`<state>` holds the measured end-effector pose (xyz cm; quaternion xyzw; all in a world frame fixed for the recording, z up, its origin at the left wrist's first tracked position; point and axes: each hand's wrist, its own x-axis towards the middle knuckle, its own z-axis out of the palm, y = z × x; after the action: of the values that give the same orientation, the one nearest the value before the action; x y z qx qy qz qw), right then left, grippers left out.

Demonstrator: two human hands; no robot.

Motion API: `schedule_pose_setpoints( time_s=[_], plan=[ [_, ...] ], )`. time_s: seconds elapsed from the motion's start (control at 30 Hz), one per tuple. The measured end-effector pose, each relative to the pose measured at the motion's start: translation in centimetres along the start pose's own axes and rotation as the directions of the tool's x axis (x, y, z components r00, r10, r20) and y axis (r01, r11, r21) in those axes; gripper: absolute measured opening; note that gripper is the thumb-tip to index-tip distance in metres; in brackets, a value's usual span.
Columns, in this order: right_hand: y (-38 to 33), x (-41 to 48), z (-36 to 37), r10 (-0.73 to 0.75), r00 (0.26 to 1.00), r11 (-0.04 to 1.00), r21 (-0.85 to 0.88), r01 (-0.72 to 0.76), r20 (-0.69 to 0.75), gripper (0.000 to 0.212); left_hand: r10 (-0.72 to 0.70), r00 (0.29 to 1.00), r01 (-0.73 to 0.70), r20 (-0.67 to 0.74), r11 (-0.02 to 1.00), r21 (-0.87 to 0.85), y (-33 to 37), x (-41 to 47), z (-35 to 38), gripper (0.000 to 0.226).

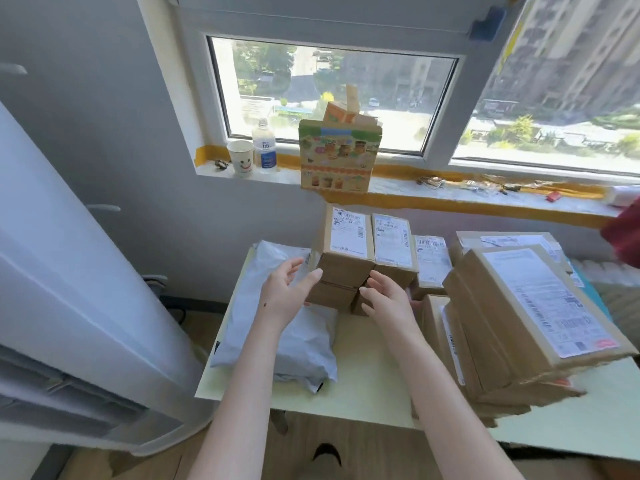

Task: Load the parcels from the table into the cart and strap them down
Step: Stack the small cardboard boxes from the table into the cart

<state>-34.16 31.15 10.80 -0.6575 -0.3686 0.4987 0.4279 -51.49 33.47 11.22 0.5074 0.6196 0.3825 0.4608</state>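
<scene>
Table [374, 368]: mailer bag [287, 334] at L; small-box stack [349, 251] centre-rear, apparently partly on bag; large-box stack [519, 323] at R. Sill [450, 192] behind, w/ cup [240, 157], bottle [264, 147].

wall [86, 116] grey | window [332, 95] sunlit, tower blocks outside | sill [398, 187] taped orange | floor [381, 455] wood

Straight ahead of you, small brown boxes [360, 268] stand two wide and two high near the table's [367, 368] far edge, white labels facing up. A grey mailer bag [280, 344] lies flat to their left. On your right, larger flat boxes [519, 327] sit in a tilted stack, and another labelled box [431, 261] lies between the piles.
</scene>
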Motion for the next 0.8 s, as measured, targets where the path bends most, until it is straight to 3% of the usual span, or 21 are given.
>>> schedule_pose_setpoints(
  time_s=[0.27, 0.53, 0.7, 0.8],
  plan=[
    [1.2, 4.4, 0.1, 0.077, 0.99, 0.994, 0.089, -0.067, -0.116, 0.046, -0.096, 0.995, 0.097, 0.03, 0.995, -0.018, -0.5, 5.5, 3.7, 0.063],
    [2.7, 5.8, 1.0, 0.114, 0.986, 0.99, 0.095, -0.102, -0.123, 0.046, -0.197, 0.978, 0.203, 0.069, 0.976, -0.084, -1.3, 8.9, 5.0, 0.069],
    [2.9, 5.8, 2.3, 0.075, 0.994, 0.995, 0.067, -0.07, -0.084, 0.041, -0.255, 0.958, 0.276, 0.127, 0.943, -0.187, -2.1, 9.8, 4.5, 0.041],
    [2.8, 6.0, 3.0, 0.083, 0.994, 0.994, 0.074, -0.078, -0.065, 0.038, -0.28, 0.952, 0.303, 0.122, 0.912, -0.276, -2.5, 10.4, 3.8, 0.037]
  ],
)
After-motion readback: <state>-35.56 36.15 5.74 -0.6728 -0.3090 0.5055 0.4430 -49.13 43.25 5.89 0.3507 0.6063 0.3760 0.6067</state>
